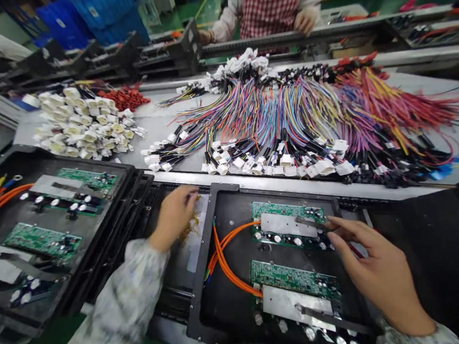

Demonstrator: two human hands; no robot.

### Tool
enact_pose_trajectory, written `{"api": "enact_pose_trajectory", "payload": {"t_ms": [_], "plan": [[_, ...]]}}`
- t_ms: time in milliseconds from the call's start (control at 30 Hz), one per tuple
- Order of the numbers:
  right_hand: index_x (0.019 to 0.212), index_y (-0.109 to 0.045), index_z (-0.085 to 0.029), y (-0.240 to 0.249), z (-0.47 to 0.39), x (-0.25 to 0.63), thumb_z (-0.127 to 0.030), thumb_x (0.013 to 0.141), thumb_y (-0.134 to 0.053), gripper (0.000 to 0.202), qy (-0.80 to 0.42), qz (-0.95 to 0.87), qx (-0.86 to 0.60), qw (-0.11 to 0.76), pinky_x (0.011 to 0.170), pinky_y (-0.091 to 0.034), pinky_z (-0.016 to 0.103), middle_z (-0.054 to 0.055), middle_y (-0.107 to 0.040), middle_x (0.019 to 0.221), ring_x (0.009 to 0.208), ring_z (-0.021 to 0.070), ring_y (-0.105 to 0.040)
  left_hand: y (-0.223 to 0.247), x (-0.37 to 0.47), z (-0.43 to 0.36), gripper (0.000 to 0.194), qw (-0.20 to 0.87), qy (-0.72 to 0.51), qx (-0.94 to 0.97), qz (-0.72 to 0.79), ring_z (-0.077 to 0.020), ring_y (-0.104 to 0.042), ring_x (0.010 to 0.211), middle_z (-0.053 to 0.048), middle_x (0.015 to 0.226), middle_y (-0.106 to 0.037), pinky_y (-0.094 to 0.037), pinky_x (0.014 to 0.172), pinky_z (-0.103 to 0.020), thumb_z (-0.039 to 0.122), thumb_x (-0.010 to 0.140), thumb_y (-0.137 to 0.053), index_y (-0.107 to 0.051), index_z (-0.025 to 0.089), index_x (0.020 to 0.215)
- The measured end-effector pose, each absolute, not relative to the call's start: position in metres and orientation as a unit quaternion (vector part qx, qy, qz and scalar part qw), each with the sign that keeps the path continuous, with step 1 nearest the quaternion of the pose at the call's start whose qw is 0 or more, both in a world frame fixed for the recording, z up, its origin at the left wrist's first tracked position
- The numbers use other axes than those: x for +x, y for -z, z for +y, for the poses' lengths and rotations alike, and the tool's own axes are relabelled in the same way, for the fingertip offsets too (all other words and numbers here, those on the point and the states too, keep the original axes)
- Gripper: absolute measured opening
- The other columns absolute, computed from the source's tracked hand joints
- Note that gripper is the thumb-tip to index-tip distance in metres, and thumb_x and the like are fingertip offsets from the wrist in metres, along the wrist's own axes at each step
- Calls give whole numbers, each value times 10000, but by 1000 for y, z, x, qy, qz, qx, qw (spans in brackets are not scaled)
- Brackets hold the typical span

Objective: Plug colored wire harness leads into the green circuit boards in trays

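My left hand [177, 216] is above the gap left of the near tray, its fingers curled together; anything inside them is too small to make out. Thin yellow-brown bands [192, 227] lie on a pale sheet just below it. My right hand [376, 266] is at the right end of the upper green circuit board [273, 208], thumb and forefinger closing around a dark flat strip [308, 222] that crosses the board's metal plate. Part of a thin red object [357, 250] shows behind that thumb. A lower circuit board [290, 276] has its own metal plate and strip. Orange cables [225, 258] loop from both boards.
The black tray [213, 307] holds both boards. Stacked trays [129, 223] with similar boards stand at left. Behind are a heap of white connectors [84, 123], red connectors [129, 98] and bundled coloured wires [280, 106]. Across the line stands a person in a checked apron [269, 2].
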State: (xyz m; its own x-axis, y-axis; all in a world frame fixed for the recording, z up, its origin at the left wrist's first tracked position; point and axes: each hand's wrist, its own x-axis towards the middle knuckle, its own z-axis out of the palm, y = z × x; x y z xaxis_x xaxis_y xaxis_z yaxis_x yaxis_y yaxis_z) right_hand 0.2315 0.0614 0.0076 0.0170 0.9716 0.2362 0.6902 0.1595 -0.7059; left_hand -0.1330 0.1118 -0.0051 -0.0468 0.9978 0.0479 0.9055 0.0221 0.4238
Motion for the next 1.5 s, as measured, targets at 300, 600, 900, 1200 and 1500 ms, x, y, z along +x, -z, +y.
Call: {"api": "enact_pose_trajectory", "payload": {"t_ms": [300,600,900,1200,1500], "plan": [[925,-701,-257,-32,38,243,-503,857,-563,291,-252,-670,-594,367,651,-604,321,27,-752,868,749,204,-718,0,-131,255,322,109,-191,812,540,-199,-613,1009,-89,1155,-605,-548,876,-408,370,922,-579,-578,152,1159],[1486,-303,-205,-82,77,174,-274,893,-553,648,-7,-836,-421,351,1085,-427,526,110,-529,1405,1363,303,-420,-34,-57,138,259,221,-442,794,354,-176,-645,1001,-79,1074,-671,-550,899,-388,391,934,-554,-632,143,928],[1052,-687,-240,-64,126,199,-196,930,-533,202,-90,-889,-328,307,681,-544,187,-13,-733,849,758,87,-681,-26,-44,95,190,421,-618,515,418,-141,-716,887,13,871,-726,-593,813,-252,360,835,-700,-589,240,933],[819,-737,-272,-51,165,212,-279,895,-578,176,49,-852,-449,265,759,-477,412,57,-708,901,846,219,-596,-8,-72,108,71,601,-395,509,474,-150,-692,760,-17,824,-735,-575,702,-232,240,791,-685,-745,229,827],[789,-718,-224,-12,175,199,-401,845,-577,233,-183,-794,-556,165,704,-489,379,48,-724,785,730,208,-639,-22,-80,130,97,697,-217,610,308,-142,-682,675,-30,805,-734,-558,650,-222,183,830,-635,-728,209,817]]}}
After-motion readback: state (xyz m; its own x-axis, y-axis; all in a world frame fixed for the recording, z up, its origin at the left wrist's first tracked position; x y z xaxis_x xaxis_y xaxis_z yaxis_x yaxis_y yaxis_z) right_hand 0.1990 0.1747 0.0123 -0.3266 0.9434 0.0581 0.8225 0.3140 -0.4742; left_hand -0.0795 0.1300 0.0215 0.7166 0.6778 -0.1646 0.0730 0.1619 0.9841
